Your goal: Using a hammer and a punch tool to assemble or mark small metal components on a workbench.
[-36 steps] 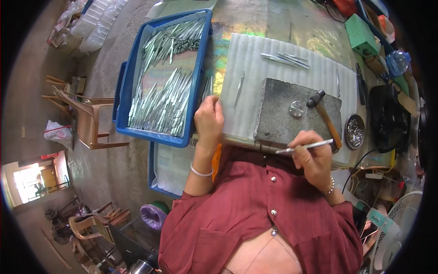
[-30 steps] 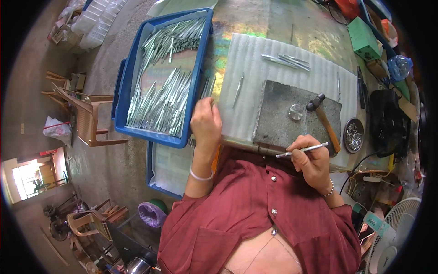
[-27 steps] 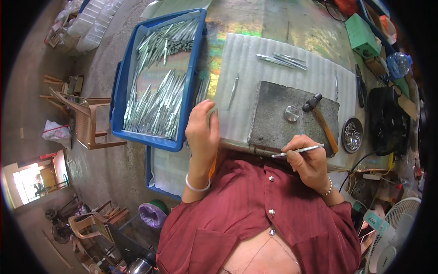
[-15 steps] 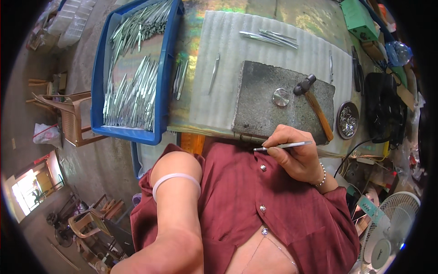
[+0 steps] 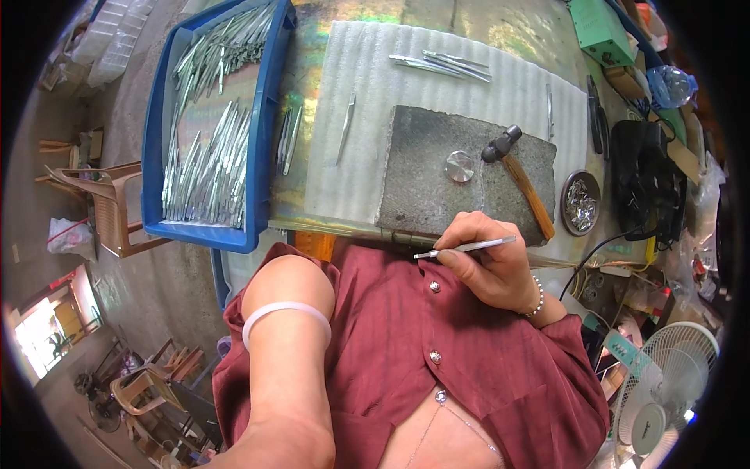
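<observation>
Steadying the rod (image 5: 486,245) is best served by a light pinch, with its left tip exposed. The rod is grasped between thumb and fingers of the right hand (image 5: 492,270), on the near side of the block (image 5: 436,199). The left hand (image 5: 283,451) is cut off by the view's near edge; its grip cannot be told. A mark on the fan (image 5: 651,416) cannot be read.

We are in a workshop: we see a hammer (image 5: 526,187) on a stone block (image 5: 426,187), slim metal pieces (image 5: 209,168) filling a tray (image 5: 266,141), and a bare, grey floor (image 5: 168,293).
</observation>
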